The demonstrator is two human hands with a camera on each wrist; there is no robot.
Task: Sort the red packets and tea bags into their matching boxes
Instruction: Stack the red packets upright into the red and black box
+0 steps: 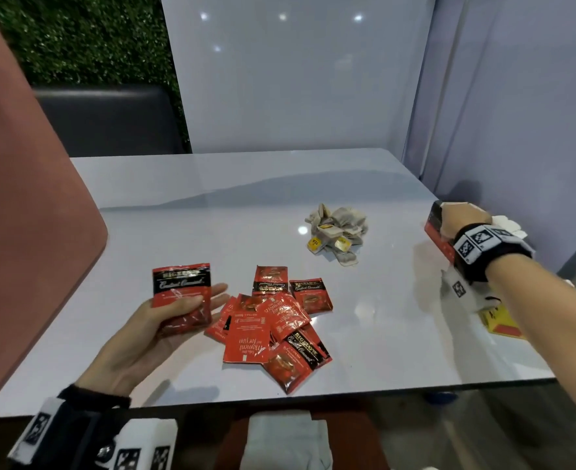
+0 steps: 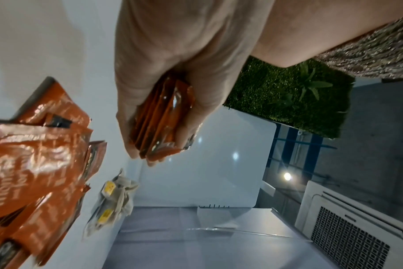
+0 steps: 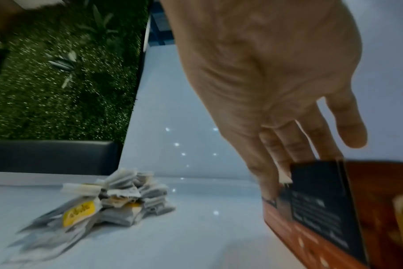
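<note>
Your tabletop (image 1: 246, 198) is pale grey and glossy, filling the middle of the head view, with ceiling lights mirrored in it as small bright dots. Behind it, upper centre, you have a white glossy wall panel (image 1: 296, 79). Upper left: a green artificial foliage wall (image 1: 86, 39), and below it a dark padded seat back (image 1: 110, 120). A pink curved panel (image 1: 19, 198) takes the left edge of the frame. At the bottom centre lies a folded white cloth (image 1: 285, 442). In your left wrist view, lower right, a white ceiling air-conditioner unit (image 2: 347, 231) with a grille.
</note>
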